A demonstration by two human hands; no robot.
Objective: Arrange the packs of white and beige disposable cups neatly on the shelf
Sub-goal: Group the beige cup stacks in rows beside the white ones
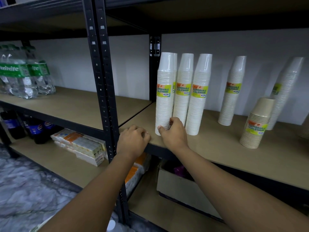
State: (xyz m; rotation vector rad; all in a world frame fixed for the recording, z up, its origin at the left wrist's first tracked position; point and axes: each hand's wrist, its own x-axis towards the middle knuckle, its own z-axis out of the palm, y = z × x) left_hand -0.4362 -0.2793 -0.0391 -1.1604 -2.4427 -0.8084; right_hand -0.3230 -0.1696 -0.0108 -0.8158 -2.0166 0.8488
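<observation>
White cup packs (164, 97), yellow-green labels (163, 90)

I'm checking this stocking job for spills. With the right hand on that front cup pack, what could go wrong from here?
1. The right hand grips the front cup pack only at its base; the tall stack might tip if pushed.
2. It stands close to the neighbouring packs, so a nudge could topple those too.
3. It sits near the shelf front edge, where the left hand rests; a pull could drop it.
</observation>
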